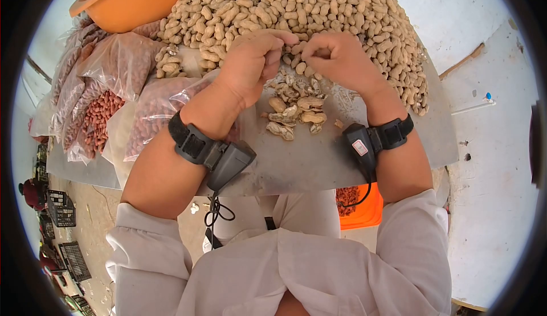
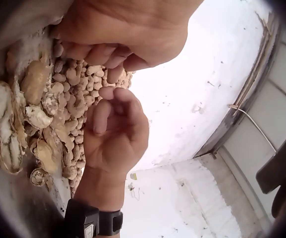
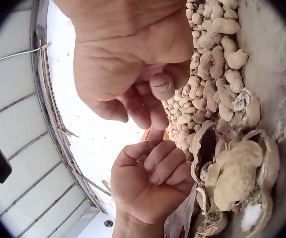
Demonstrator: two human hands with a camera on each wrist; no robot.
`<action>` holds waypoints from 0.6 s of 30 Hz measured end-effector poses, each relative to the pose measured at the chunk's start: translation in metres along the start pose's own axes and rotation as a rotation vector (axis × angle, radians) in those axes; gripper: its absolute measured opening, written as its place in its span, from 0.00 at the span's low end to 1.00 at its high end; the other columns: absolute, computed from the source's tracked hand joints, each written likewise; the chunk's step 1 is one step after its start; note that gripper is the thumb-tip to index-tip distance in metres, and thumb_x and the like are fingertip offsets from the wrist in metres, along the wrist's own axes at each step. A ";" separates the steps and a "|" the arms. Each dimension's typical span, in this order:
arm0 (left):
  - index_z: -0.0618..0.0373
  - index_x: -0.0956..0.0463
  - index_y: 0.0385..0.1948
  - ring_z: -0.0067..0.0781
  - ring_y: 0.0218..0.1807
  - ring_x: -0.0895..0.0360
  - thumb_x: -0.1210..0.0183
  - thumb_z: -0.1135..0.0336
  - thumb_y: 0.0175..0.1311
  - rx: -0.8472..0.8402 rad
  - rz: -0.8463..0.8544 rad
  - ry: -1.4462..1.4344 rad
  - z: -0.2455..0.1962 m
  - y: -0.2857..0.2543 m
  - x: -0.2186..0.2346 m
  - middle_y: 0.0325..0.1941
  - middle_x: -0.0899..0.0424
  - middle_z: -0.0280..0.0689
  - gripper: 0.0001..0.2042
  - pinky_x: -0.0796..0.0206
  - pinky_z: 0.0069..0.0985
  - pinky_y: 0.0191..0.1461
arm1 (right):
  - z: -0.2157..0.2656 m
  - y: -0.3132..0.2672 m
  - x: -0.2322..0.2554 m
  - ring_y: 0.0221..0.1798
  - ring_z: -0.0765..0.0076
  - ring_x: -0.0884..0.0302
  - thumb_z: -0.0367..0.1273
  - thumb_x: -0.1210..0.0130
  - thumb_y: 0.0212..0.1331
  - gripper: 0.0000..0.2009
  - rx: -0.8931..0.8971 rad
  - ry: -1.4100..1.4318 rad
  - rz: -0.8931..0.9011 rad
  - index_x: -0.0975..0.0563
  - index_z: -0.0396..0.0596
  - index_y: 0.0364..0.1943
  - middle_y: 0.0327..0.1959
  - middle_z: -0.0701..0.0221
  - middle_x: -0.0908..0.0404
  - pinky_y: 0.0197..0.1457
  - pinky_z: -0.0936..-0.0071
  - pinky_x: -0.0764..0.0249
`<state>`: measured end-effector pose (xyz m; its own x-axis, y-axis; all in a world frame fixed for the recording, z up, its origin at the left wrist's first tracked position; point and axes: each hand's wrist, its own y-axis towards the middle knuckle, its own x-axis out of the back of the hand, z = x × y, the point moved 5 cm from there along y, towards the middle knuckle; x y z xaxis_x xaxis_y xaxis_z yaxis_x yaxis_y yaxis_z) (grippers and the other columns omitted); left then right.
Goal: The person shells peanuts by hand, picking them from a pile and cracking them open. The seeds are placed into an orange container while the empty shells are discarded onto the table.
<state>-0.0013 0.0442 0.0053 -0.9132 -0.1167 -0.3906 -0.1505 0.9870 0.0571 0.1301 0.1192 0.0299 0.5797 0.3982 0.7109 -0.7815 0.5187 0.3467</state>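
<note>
My left hand (image 1: 253, 62) has its index finger stretched toward the right hand and its other fingers curled in; whether they enclose anything is hidden. Facing it, my right hand (image 1: 339, 60) is bent inward, with no object visible in its curl in the left wrist view. The fingertips of both hands come close together over the near edge of a large heap of unshelled peanuts (image 1: 296, 8). Below the hands lie broken peanut shells (image 1: 282, 131). In the right wrist view, an opened shell (image 3: 237, 173) is close to the camera, beside the left hand (image 3: 150, 181).
An orange basin (image 1: 128, 3) stands at the back left. Clear bags of reddish peanut kernels (image 1: 102, 114) cover the table's left side. The grey tabletop (image 1: 296, 171) shows nearer the body, and an orange container (image 1: 364, 208) sits below its edge. Black crates (image 1: 74, 259) stand on the floor at left.
</note>
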 end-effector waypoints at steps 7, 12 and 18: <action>0.66 0.29 0.40 0.15 0.19 0.45 0.53 0.71 0.59 -0.003 0.000 -0.048 0.001 0.002 0.002 0.19 0.37 0.26 0.11 0.52 0.13 0.22 | -0.008 0.001 -0.011 0.35 0.63 0.23 0.23 0.44 0.41 0.08 -0.044 -0.363 0.158 0.22 0.42 0.30 0.30 0.65 0.21 0.39 0.71 0.28; 0.65 0.28 0.40 0.15 0.19 0.44 0.51 0.72 0.57 0.001 0.019 -0.050 0.003 0.002 0.002 0.20 0.35 0.26 0.11 0.51 0.12 0.22 | -0.012 0.001 -0.012 0.35 0.62 0.23 0.22 0.45 0.40 0.09 -0.011 -0.395 0.157 0.22 0.43 0.30 0.30 0.64 0.21 0.38 0.71 0.28; 0.66 0.27 0.40 0.15 0.19 0.44 0.50 0.74 0.57 0.001 0.013 -0.054 0.003 0.002 0.002 0.21 0.34 0.26 0.11 0.50 0.12 0.22 | -0.013 0.000 -0.011 0.32 0.61 0.24 0.22 0.44 0.39 0.09 0.000 -0.398 0.145 0.22 0.43 0.29 0.27 0.64 0.22 0.36 0.70 0.29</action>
<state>-0.0024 0.0466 0.0019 -0.8934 -0.0976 -0.4385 -0.1385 0.9884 0.0621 0.1265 0.1248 0.0144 0.3295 0.1437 0.9331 -0.8484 0.4788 0.2259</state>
